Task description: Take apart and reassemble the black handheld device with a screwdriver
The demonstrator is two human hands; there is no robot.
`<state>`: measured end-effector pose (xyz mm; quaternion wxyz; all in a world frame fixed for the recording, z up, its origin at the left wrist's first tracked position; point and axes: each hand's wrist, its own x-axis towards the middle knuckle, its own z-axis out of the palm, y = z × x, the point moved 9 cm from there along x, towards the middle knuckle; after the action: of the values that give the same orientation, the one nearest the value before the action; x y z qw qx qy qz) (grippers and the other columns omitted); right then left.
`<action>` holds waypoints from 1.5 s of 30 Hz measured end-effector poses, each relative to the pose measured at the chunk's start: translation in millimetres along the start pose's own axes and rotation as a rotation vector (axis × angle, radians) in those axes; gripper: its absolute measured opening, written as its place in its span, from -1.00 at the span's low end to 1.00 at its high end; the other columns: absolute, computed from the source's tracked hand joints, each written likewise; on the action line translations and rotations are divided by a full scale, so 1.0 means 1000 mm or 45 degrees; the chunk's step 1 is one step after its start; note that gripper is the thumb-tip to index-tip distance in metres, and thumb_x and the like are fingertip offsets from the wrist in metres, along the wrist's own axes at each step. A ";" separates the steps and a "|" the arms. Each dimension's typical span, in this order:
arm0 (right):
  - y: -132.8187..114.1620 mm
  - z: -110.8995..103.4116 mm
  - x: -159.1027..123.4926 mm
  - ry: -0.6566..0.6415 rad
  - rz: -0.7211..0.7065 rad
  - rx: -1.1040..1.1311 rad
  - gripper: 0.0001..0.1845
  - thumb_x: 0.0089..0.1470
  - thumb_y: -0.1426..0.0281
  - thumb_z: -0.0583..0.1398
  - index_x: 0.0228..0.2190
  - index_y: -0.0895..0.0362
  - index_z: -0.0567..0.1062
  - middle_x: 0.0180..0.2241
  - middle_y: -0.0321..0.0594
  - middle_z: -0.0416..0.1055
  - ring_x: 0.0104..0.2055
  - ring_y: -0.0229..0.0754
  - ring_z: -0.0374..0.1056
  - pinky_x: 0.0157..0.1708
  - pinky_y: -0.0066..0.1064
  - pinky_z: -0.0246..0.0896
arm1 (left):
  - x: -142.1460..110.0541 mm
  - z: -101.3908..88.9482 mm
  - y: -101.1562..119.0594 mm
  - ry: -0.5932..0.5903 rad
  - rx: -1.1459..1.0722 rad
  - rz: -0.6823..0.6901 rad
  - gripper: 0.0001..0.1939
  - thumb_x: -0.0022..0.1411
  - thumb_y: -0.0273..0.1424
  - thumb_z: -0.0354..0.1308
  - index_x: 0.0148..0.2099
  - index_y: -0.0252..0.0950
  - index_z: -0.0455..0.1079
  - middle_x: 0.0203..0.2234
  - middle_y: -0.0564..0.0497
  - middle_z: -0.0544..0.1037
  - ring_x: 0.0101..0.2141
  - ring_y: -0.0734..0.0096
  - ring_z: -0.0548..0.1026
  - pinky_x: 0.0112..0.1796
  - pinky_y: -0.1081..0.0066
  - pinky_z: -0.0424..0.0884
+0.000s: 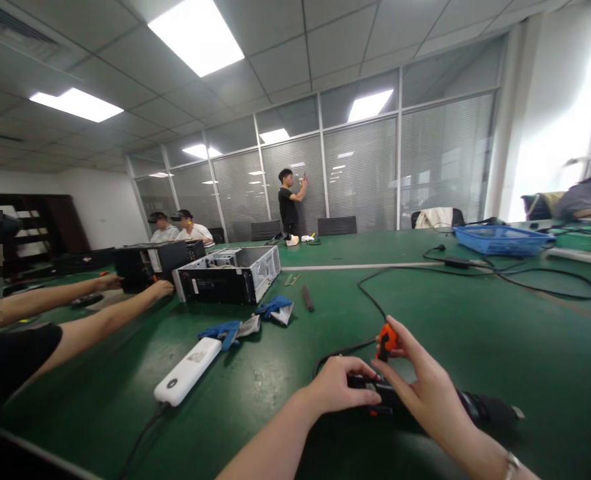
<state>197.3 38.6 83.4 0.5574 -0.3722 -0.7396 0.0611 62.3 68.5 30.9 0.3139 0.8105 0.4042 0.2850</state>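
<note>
L hand (339, 385): fingers gripping blk tool (485, 405) | R hand (428, 383): fingers pinching orange pc (388, 339) | both over grn table (255, 407)

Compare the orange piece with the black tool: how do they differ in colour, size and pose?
The orange piece is bright and small; the black tool is dark and long. The right hand holds the piece up, while the tool lies lower, under the left hand. Both show black parts.
</note>
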 end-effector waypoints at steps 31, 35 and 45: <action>-0.013 0.007 0.013 -0.193 -0.025 0.030 -0.44 0.23 0.29 0.06 0.23 0.02 0.11 -0.12 -0.15 0.48 -0.14 -0.14 0.48 -0.16 -0.37 0.41 | 0.001 0.003 -0.007 -0.031 -0.023 0.000 -0.61 0.06 -0.25 0.34 -0.07 -0.30 0.52 -0.29 -0.01 0.58 -0.29 0.29 0.50 -0.22 0.40 0.38; -0.015 0.002 0.012 -0.113 -0.067 -0.050 -0.49 0.22 0.29 0.09 0.18 0.00 0.20 -0.19 -0.19 0.48 -0.23 -0.16 0.49 -0.24 -0.41 0.43 | 0.000 0.002 -0.003 -0.035 -0.008 0.018 -0.62 0.08 -0.27 0.33 -0.05 -0.29 0.51 -0.28 0.00 0.58 -0.29 0.32 0.51 -0.23 0.43 0.37; -0.015 0.000 0.012 -0.091 -0.065 -0.080 -0.47 0.20 0.26 0.11 0.19 0.03 0.22 -0.20 -0.14 0.46 -0.24 -0.13 0.47 -0.22 -0.34 0.43 | 0.000 0.002 -0.001 -0.028 -0.007 0.017 -0.63 0.08 -0.27 0.33 -0.06 -0.30 0.51 -0.29 -0.01 0.58 -0.31 0.32 0.51 -0.25 0.44 0.38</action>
<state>189.2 35.3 100.9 0.5200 -0.3680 -0.7699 0.0368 62.7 68.3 28.8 0.3186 0.8153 0.3946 0.2793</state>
